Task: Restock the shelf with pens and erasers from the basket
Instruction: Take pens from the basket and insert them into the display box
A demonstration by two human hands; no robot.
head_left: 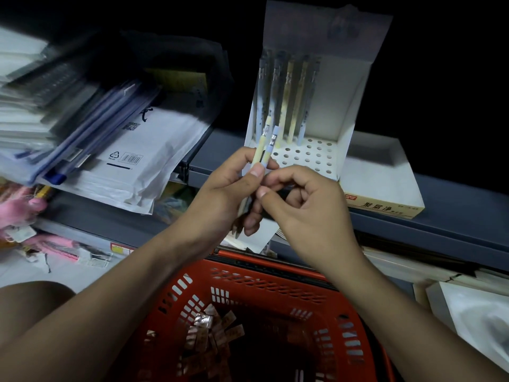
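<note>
My left hand [220, 188] grips two pens [265, 144], one yellow and one blue, upright in front of the shelf. My right hand [305, 208] pinches the lower part of one of these pens with thumb and curled fingers. Just behind them a white pen display box [316, 158] with a perforated base stands on the shelf [454, 205] and holds several pens [289, 92] in its back rows. Below my arms sits the red basket [275, 288] with several wrapped erasers [212, 332] in its bottom.
A white open box [382, 186] with printed front stands right of the display. Stacked envelopes and plastic folders [115, 139] lie tilted on the shelf at left. Pink items [24, 208] sit on a lower shelf at far left. White packages [473, 307] lie at lower right.
</note>
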